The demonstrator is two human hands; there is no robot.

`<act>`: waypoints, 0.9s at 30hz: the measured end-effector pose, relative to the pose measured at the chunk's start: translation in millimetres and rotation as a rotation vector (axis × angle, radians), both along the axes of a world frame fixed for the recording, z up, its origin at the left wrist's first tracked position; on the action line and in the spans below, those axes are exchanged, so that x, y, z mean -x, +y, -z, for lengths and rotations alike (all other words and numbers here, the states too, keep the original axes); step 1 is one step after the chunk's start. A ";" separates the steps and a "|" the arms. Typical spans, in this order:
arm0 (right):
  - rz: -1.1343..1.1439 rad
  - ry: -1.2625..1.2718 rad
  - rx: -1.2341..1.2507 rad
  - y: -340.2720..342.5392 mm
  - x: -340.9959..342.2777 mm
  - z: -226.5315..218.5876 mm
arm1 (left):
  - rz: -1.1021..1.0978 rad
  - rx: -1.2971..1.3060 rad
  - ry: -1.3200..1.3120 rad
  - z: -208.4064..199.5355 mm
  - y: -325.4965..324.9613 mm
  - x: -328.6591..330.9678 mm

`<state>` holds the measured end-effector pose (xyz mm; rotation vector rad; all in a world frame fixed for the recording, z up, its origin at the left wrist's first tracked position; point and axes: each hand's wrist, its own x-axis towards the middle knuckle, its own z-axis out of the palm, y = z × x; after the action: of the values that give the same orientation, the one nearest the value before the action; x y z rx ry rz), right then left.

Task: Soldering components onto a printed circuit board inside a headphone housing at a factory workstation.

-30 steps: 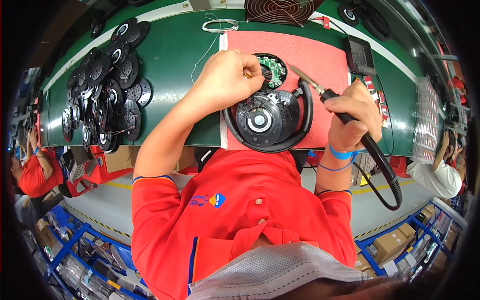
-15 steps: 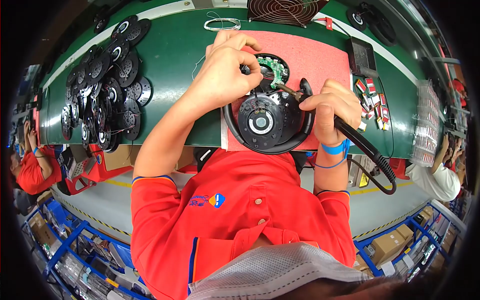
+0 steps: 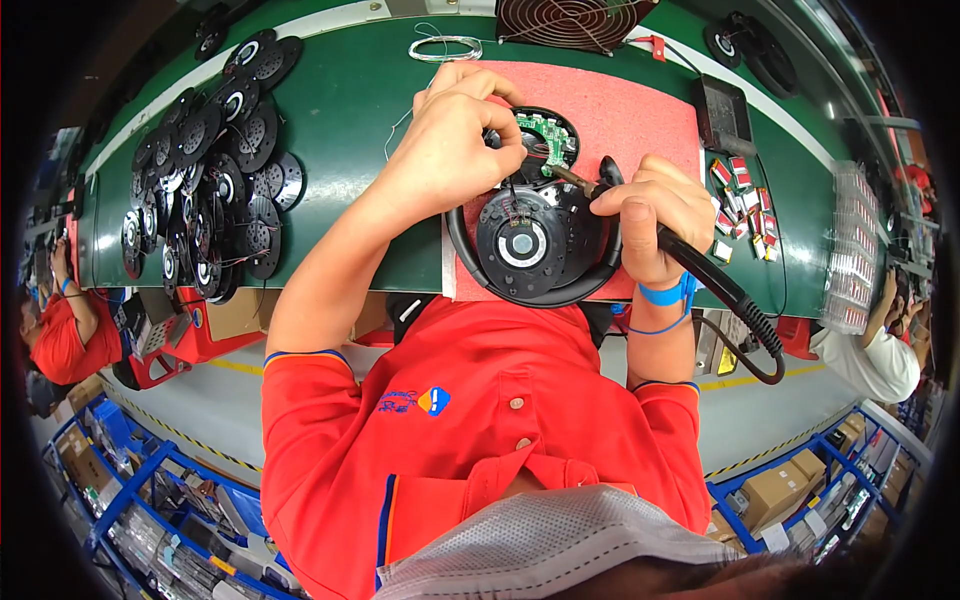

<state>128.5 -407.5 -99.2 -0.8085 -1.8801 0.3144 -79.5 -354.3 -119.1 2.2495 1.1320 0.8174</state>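
Note:
My right hand (image 3: 660,215) is closed around the dark handle of a soldering iron (image 3: 710,270). The iron's metal tip reaches the lower end of a green circuit board (image 3: 545,128), which sits in a round black housing. My left hand (image 3: 455,135) pinches beside that board, apparently on a thin wire, though the fingers mostly hide it. Just below lies a black disc-shaped speaker part (image 3: 522,245) with a pale ring at its centre, framed by a curved black headband (image 3: 465,262). Dark leads run between disc and board.
A pink foam mat (image 3: 640,120) lies under the work. Many black discs (image 3: 205,180) are heaped at the left. Several small silver-and-red battery packs (image 3: 745,200) lie at the right, near a black tray (image 3: 722,112). A wire coil (image 3: 445,48) and a fan grille (image 3: 570,20) are at the back.
My right hand and the soldering iron's handle have shifted slightly left, while the tip stays near the same end of the board. My left hand has hardly moved.

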 end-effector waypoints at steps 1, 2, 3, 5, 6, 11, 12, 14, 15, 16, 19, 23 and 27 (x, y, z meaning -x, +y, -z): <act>-0.002 0.000 0.000 -0.2 -0.1 -0.3 | -0.003 -0.004 0.001 0.0 -0.2 0.1; 0.001 -0.007 0.004 -0.7 -0.5 -0.8 | -0.005 -0.008 0.002 0.2 -0.4 0.1; 0.003 -0.014 0.009 -1.0 -0.5 -1.2 | -0.007 -0.009 0.001 0.9 -0.6 -0.1; 0.000 -0.007 0.010 -1.0 -0.3 -0.7 | -0.018 -0.009 -0.042 2.8 -0.4 -0.8; -0.002 -0.001 0.012 -0.9 -0.1 -0.5 | -0.019 -0.010 -0.043 2.1 -0.6 -0.5; 0.006 -0.005 0.010 -0.9 0.1 0.2 | -0.007 0.003 0.021 -1.1 -1.8 0.0; 0.009 0.001 0.013 -0.9 0.4 0.3 | -0.008 0.003 0.021 -1.1 -1.9 0.1; 0.005 -0.002 0.011 -0.9 0.4 -1.0 | -0.006 0.001 0.018 -1.0 -1.6 0.0; 0.002 -0.005 0.008 -1.1 0.4 -1.6 | -0.006 0.000 0.018 -1.5 -2.1 -0.1; 0.002 -0.006 0.008 -1.4 0.1 -1.8 | -0.009 0.001 0.022 -2.3 -2.8 -0.2; 0.017 0.025 0.005 -1.7 -1.3 -1.6 | -0.009 0.001 0.023 -2.1 -2.5 -0.2; 0.029 0.040 -0.010 -0.5 -1.7 0.8 | -0.009 -0.048 -0.014 1.7 -1.4 -0.6; 0.028 0.031 -0.003 -0.7 -1.0 0.3 | 0.014 -0.001 -0.010 2.0 2.6 2.2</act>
<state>129.5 -408.2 -99.6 -0.8228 -1.8385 0.3044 -81.8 -351.7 -121.2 2.2491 1.1101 0.8227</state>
